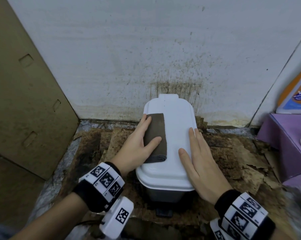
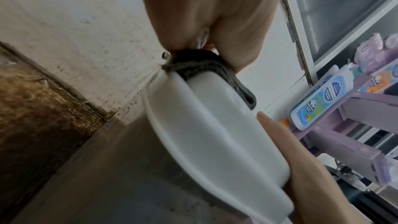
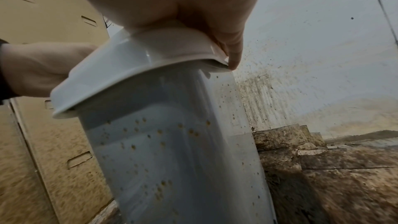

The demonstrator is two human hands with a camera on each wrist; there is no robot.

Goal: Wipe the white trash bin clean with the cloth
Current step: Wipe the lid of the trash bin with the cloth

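Observation:
A white pedal trash bin (image 1: 175, 132) stands against the stained wall, lid closed. A folded brown-grey cloth (image 1: 155, 134) lies on the left half of the lid. My left hand (image 1: 139, 142) lies flat on the cloth, fingers straight along its left edge and thumb across it, pressing it to the lid. My right hand (image 1: 201, 161) rests flat on the lid's right side with straight fingers. In the left wrist view the cloth (image 2: 215, 71) is squeezed under the palm on the lid (image 2: 215, 142). The bin's side wall (image 3: 172, 151) carries brown spots.
A tall cardboard sheet (image 1: 21, 101) leans at the left. Dirty, stained cardboard pieces (image 1: 232, 153) cover the floor around the bin. A purple box (image 1: 288, 141) with a bottle (image 1: 295, 94) stands at the right. The bin's black pedal (image 1: 164, 212) juts out toward me.

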